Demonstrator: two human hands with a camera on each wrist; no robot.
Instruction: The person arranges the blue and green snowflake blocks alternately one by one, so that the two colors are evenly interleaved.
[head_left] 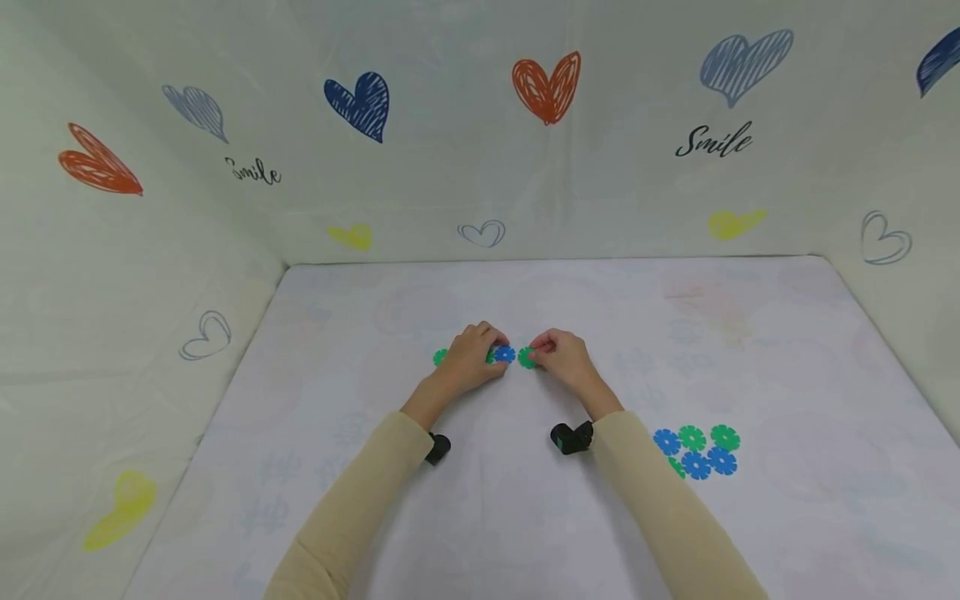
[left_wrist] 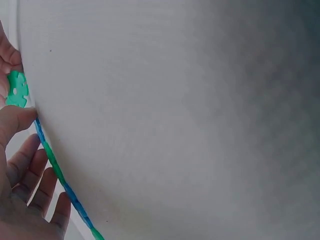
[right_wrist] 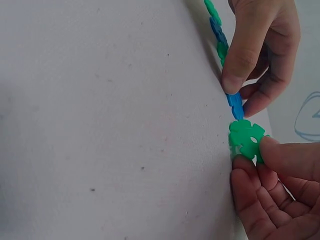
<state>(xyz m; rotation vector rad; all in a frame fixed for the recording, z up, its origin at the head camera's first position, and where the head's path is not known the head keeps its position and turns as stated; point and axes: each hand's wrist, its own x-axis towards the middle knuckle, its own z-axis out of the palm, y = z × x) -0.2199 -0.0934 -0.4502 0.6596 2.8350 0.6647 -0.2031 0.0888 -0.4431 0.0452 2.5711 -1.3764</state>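
Near the middle of the table, a row of linked green and blue notched snowflake discs lies under my left hand (head_left: 470, 357). Its left end is a green disc (head_left: 440, 357), its right end a blue disc (head_left: 505, 354). Thumb and fingers of the left hand pinch the blue end; the hand covers the row's middle in the head view. My right hand (head_left: 566, 360) pinches a loose green disc (right_wrist: 246, 137) between thumb and fingers. This disc is tilted, its notched edge close by the blue disc's end. In the left wrist view the row (left_wrist: 60, 172) appears edge-on.
Several loose blue and green discs (head_left: 696, 465) lie flat at the right of the table, partly behind the right sleeve (head_left: 660, 492). A black wrist camera (head_left: 573, 437) hangs at the right wrist. White walls with printed hearts enclose the table (head_left: 480, 517).
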